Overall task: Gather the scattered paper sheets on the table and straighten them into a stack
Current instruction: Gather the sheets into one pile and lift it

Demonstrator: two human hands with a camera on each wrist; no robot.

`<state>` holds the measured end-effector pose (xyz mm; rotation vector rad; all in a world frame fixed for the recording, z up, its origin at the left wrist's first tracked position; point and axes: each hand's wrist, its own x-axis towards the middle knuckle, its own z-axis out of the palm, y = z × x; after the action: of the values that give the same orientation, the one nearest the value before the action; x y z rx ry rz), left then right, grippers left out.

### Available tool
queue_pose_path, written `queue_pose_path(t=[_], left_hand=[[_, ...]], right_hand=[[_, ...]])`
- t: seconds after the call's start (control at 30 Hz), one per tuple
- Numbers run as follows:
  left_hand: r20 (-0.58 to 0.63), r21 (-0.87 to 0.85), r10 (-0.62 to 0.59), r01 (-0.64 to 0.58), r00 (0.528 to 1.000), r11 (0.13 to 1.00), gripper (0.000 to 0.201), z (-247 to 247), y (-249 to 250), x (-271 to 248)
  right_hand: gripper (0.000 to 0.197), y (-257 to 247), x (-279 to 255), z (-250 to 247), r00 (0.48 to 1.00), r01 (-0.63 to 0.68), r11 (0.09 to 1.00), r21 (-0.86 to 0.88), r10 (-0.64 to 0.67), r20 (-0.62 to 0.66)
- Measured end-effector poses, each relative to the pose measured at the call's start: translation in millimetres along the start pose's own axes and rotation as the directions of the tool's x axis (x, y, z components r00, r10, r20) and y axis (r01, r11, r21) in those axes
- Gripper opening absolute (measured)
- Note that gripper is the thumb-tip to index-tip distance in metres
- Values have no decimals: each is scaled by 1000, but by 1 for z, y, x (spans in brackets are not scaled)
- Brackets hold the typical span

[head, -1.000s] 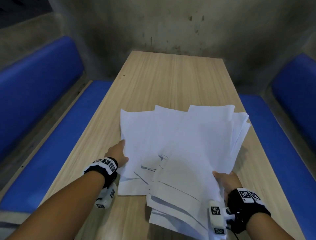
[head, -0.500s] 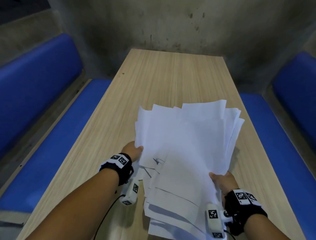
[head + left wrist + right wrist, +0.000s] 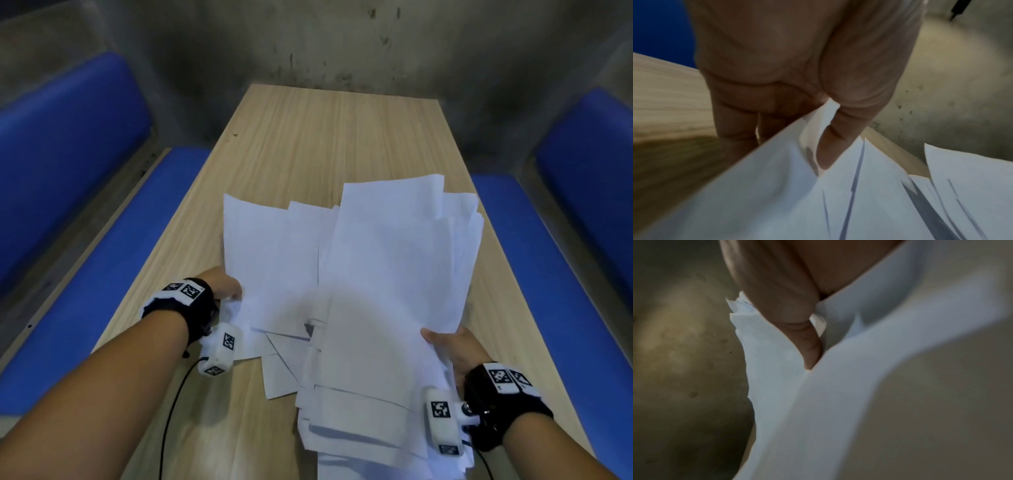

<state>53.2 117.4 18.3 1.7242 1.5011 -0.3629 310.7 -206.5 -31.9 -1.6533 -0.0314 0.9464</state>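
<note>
Several white paper sheets (image 3: pixel 376 274) form a loose, fanned pile over the near half of the wooden table (image 3: pixel 325 144). My left hand (image 3: pixel 226 291) pinches the left edge of the sheets (image 3: pixel 859 203), thumb on top and fingers underneath. My right hand (image 3: pixel 452 349) grips the right edge of the thicker bundle, thumb over the top sheet, and the paper (image 3: pixel 818 402) bends up around the thumb (image 3: pixel 809 350). The near corners of the bundle hang over the table's front edge. The fingers under the paper are hidden.
Blue padded benches (image 3: pixel 61 154) (image 3: pixel 582 164) run along both sides of the table. A stained concrete wall (image 3: pixel 325 44) closes the far end. The far half of the table shows bare wood.
The left hand drew its sheets in toward the right bundle, then swung them back out to the left. The pile now spreads wider than half a second ago. The right hand stays put.
</note>
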Motion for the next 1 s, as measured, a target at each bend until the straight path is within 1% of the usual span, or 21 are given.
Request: queue_pose_path(t=[0.03,0.07,0.1,0.13,0.2,0.23,0.3,0.33,0.37,0.47,0.5,0.57,0.67,0.7,0.77,0.8,0.87,0.9,0.93,0.97,1.0], left_hand=[[-27,-95,12,-14,1000,995,35,-2,-3,5],[-85,-189,6,-22,996,982,48,-4,-6,9],[-148,-253,-3,-35,989,967,52,-5,-7,11],[-201,-279,0,-57,980,959,50,-5,-6,11],[-244,-227,39,-97,969,969,45,0,-2,10],[-242,-167,69,-111,968,980,45,3,2,9],[-229,-36,128,-140,965,990,44,10,12,8],[-206,19,151,-150,967,989,45,13,16,8],[-171,65,158,-149,972,987,44,14,21,7],[-85,140,196,-183,977,973,25,20,30,4],[-75,141,208,-196,975,970,27,25,33,5],[-65,95,205,-198,977,975,43,29,34,5],[-127,36,157,-154,979,987,37,21,24,8],[-159,18,147,-146,976,989,38,15,18,11],[-198,-30,106,-114,974,993,43,5,4,14],[-191,-75,91,-107,977,991,45,4,0,12],[-189,-189,115,-151,975,970,52,8,1,7],[-191,-222,157,-199,969,954,61,13,4,4],[-192,-212,188,-228,963,950,70,20,10,-1],[-196,-186,225,-261,955,947,76,28,13,-5],[-197,-161,229,-262,953,952,80,36,17,-9]], right_hand=[[66,-3,2,-4,1000,-6,999,46,5,24],[86,-4,6,-8,999,-20,998,66,17,50],[102,-4,11,-12,996,-42,997,67,36,81],[110,-2,19,-16,994,-57,996,69,50,97],[109,-4,23,-12,993,-61,998,18,59,100],[100,-9,21,-4,995,-58,998,-37,61,74],[65,-22,16,14,1000,-24,980,-197,27,13],[52,-26,17,20,1000,-6,961,-276,2,-16],[49,-28,19,23,999,8,943,-333,-21,-34],[51,-32,26,31,999,7,900,-435,-27,-40],[52,-31,27,34,1000,0,888,-460,-13,-26],[66,-27,31,37,999,10,904,-427,9,43],[80,-27,30,26,993,55,938,-343,-16,115],[87,-27,29,17,991,64,940,-335,-21,129],[113,-25,32,-1,991,52,942,-331,-9,131],[118,-21,34,-8,990,42,944,-329,5,142],[112,-15,36,-14,988,17,942,-334,35,151],[114,-11,34,-12,989,15,946,-323,33,144],[121,-9,31,-8,987,24,953,-301,25,157],[122,-7,28,-4,987,20,954,-298,30,161],[110,-7,22,5,985,8,957,-289,43,169]])
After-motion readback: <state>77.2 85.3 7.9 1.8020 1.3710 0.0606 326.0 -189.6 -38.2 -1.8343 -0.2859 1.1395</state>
